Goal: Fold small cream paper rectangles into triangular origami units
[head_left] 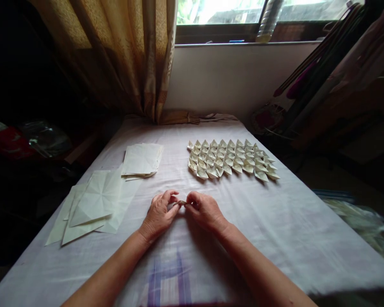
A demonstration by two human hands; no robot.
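Note:
Near the middle of the cloth-covered table, my left hand (161, 212) and my right hand (205, 209) meet fingertip to fingertip. Between them they pinch a small folded paper (182, 203), mostly covered by the fingers, so its full shape is hidden. Beyond my right hand stand several rows of small folded paper boats (225, 158), set close together. A stack of square paper sheets (142, 158) lies beyond my left hand. Farther left, several loose creased sheets (94, 202) overlap in a fan.
A pale cloth (275, 238) with purple stripes at the front covers the table. A gold curtain (147, 59) hangs to the table's far edge, beside a window (220, 13). Plastic bags (365, 224) lie past the right edge, and hanging fabrics (336, 64) fill the upper right.

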